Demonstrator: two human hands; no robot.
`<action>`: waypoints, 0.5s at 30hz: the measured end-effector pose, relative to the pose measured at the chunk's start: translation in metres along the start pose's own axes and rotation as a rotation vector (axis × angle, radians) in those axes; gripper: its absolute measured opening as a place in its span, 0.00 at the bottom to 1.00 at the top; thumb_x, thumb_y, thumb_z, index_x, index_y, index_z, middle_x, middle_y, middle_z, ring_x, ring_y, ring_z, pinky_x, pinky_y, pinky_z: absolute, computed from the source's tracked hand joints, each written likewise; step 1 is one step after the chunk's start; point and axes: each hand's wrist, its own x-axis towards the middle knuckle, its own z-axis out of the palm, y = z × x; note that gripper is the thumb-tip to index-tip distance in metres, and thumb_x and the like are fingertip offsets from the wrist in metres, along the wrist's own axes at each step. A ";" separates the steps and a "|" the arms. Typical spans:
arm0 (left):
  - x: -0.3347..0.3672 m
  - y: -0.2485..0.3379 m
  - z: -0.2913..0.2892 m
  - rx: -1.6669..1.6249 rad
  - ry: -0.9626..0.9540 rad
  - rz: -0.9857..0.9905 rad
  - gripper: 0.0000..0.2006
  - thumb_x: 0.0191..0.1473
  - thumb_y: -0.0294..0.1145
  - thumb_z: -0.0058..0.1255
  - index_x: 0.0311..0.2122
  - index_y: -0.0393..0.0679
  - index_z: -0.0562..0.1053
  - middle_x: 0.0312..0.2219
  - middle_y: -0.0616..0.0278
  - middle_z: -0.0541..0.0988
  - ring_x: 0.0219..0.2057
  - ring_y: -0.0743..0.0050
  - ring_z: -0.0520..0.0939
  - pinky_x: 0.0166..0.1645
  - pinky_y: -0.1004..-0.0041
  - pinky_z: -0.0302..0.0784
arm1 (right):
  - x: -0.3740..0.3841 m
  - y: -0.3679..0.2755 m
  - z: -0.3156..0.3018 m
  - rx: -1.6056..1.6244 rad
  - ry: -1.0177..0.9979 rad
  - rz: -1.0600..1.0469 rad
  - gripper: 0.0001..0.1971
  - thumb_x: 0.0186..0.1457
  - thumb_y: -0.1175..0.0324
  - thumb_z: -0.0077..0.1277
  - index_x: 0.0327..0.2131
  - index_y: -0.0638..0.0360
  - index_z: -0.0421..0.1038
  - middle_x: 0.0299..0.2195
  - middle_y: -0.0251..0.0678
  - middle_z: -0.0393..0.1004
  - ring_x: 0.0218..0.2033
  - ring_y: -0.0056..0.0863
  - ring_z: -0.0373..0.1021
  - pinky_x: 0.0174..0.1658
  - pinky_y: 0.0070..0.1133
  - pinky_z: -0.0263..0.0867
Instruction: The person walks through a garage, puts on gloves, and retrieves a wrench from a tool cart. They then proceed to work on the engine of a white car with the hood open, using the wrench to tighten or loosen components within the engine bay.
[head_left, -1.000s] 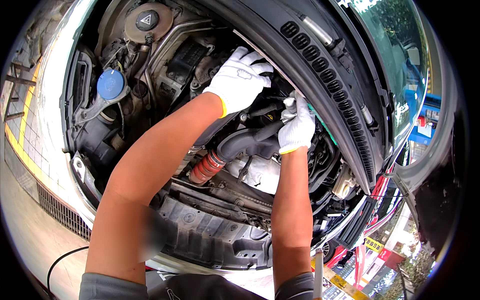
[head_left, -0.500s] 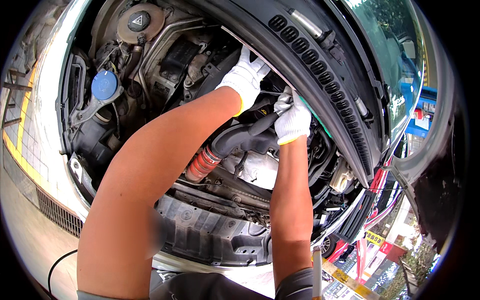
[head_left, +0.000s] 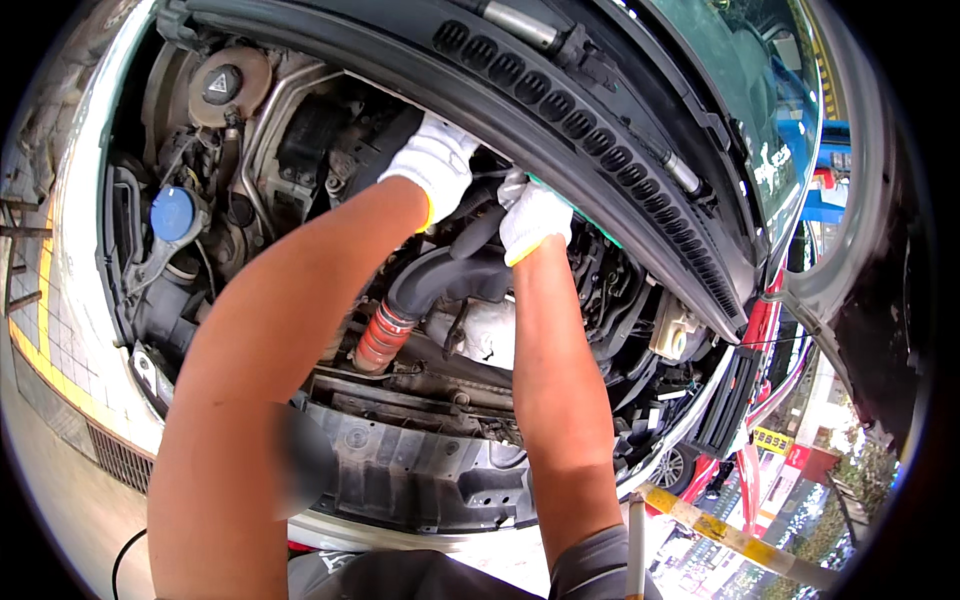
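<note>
1. Head view: count one gloved left hand (head_left: 435,162), one gloved right hand (head_left: 538,220) at near edge of one black cowl panel (head_left: 562,145).
2. Cannot tell finger spread or grip; tips mostly hidden.
3. Leftward, one blue cap (head_left: 172,213).

The left hand (head_left: 432,168) has reached beneath the cowl (head_left: 560,140).

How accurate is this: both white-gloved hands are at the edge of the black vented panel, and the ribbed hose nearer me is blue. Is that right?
Not quite: the ribbed hose is red, not blue, as the head view shows. The white-gloved left hand and right hand are indeed at the edge of the black vented panel.
</note>
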 end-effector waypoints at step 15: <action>0.002 0.014 0.010 0.119 -0.045 -0.097 0.17 0.57 0.30 0.45 0.50 0.41 0.77 0.51 0.49 0.78 0.52 0.50 0.79 0.58 0.61 0.73 | 0.037 0.016 -0.039 -1.384 -0.185 -0.730 0.15 0.66 0.62 0.41 0.32 0.58 0.76 0.30 0.40 0.77 0.33 0.34 0.72 0.38 0.31 0.67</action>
